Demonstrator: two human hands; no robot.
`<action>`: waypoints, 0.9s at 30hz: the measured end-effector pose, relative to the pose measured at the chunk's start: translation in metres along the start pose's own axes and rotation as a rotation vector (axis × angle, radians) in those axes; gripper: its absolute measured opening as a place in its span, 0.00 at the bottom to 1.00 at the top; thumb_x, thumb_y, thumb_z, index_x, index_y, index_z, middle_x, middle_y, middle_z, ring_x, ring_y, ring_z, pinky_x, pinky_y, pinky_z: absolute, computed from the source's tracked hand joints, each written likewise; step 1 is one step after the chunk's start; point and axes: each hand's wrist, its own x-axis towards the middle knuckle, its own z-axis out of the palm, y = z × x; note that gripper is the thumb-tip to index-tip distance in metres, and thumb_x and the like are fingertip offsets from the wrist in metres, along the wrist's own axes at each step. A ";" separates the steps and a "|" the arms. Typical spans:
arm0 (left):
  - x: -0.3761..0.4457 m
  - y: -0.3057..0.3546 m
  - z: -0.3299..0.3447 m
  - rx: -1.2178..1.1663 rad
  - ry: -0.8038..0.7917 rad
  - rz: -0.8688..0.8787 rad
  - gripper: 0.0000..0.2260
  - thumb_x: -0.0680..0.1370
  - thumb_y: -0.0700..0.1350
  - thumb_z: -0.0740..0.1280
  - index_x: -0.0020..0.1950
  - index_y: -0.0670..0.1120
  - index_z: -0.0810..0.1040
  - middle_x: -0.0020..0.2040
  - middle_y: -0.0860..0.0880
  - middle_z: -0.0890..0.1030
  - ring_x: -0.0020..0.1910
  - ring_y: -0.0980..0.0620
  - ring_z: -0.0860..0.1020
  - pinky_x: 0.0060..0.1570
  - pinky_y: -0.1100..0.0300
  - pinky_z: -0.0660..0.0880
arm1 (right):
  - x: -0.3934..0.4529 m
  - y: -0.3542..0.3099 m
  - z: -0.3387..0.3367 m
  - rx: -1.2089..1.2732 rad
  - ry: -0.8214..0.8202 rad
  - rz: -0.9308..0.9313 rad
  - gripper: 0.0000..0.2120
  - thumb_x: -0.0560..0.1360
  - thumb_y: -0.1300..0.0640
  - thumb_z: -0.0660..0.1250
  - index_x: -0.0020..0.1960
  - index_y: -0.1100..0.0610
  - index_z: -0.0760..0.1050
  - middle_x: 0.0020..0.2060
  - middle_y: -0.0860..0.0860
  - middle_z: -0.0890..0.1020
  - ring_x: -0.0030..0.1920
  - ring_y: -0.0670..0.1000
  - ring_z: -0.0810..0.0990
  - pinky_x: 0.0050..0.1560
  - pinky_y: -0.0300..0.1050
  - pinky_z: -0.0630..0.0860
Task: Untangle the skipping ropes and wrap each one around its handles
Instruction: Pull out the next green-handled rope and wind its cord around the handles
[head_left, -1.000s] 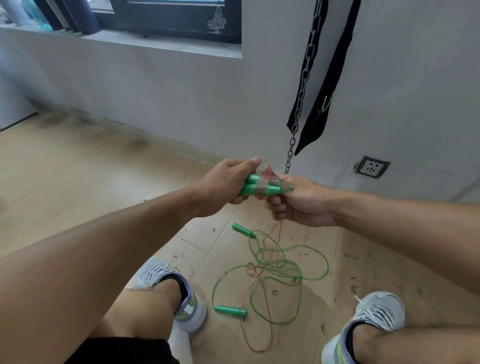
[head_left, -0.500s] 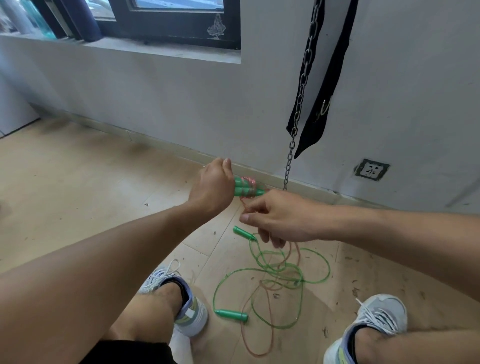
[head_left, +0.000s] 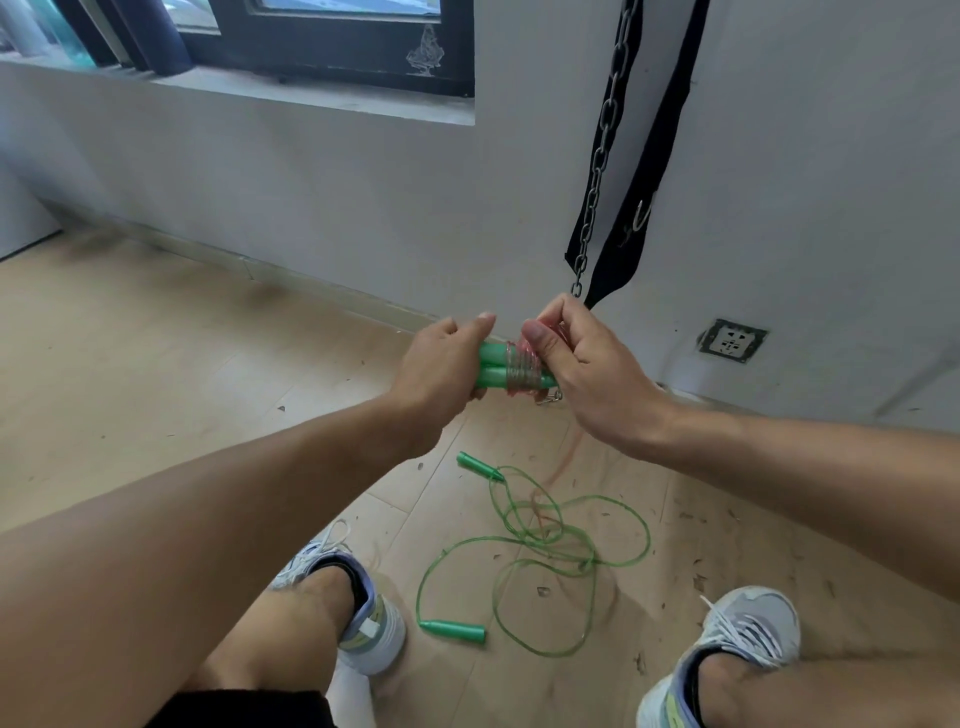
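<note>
Gripping two green handles (head_left: 493, 370) side by side, the left hand (head_left: 441, 371) holds them while the right hand (head_left: 582, 374) pinches pink rope (head_left: 522, 364) coiled around them. A green rope (head_left: 540, 551) lies loose on the floor (head_left: 156, 364) at five o'clock.

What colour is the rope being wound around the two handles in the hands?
Pink, translucent, the wound rope around the green handles; head view.

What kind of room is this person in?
Probably a home workout corner. A chain and black straps hang by the wall, as for a punch bag, and a green skipping rope lies on the wooden floor beside the person's trainers.
</note>
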 end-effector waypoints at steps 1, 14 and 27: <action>-0.001 0.000 0.000 -0.027 -0.029 -0.099 0.15 0.83 0.54 0.60 0.44 0.44 0.74 0.33 0.47 0.73 0.25 0.54 0.69 0.27 0.60 0.65 | -0.001 0.002 0.001 -0.026 0.016 -0.010 0.12 0.84 0.46 0.60 0.49 0.55 0.70 0.41 0.57 0.82 0.40 0.57 0.84 0.41 0.62 0.81; -0.005 0.004 -0.014 0.287 -0.234 0.144 0.14 0.83 0.46 0.56 0.42 0.43 0.74 0.37 0.43 0.73 0.36 0.48 0.69 0.37 0.53 0.67 | 0.011 0.013 -0.018 0.476 -0.517 0.449 0.19 0.75 0.43 0.67 0.52 0.59 0.77 0.40 0.55 0.79 0.29 0.46 0.71 0.25 0.38 0.60; 0.002 0.004 -0.007 0.039 0.152 -0.043 0.14 0.82 0.46 0.54 0.40 0.44 0.73 0.35 0.45 0.72 0.31 0.51 0.69 0.30 0.58 0.64 | -0.009 0.018 0.017 0.132 -0.397 0.398 0.14 0.84 0.49 0.61 0.60 0.51 0.82 0.35 0.48 0.79 0.32 0.47 0.72 0.33 0.41 0.69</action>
